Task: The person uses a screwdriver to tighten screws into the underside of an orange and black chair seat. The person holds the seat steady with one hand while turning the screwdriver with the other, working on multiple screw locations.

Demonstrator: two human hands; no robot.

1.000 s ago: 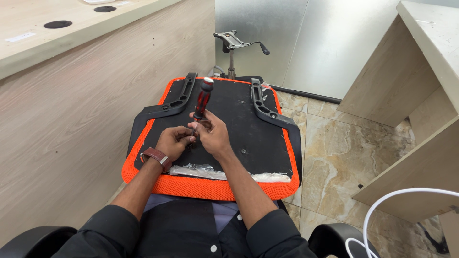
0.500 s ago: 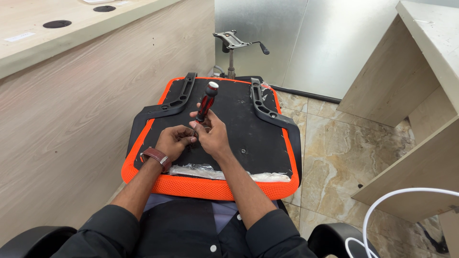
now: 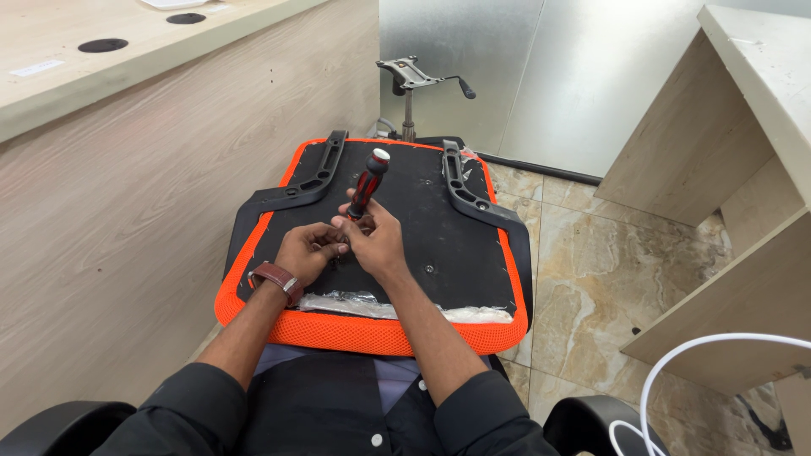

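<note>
R hand (image 3: 376, 245) fingers closed on screwdriver (image 3: 368, 183), tilted to 1 o'clock over seat underside (image 3: 422, 211). L hand (image 3: 306, 252) pinches at tip; contents not visible. Fastening step; needs square tip seating.

Bright, even indoor light from above, no harsh glare. Soft shadows under the hands on the black seat underside (image 3: 422, 219). Dull sheen on the metal wall panel (image 3: 507, 76) and faint reflections on the marble floor tiles (image 3: 591, 279). Sharp focus throughout; slight wide-angle stretch at the edges, worktop (image 3: 127, 59) lines bowed.
</note>
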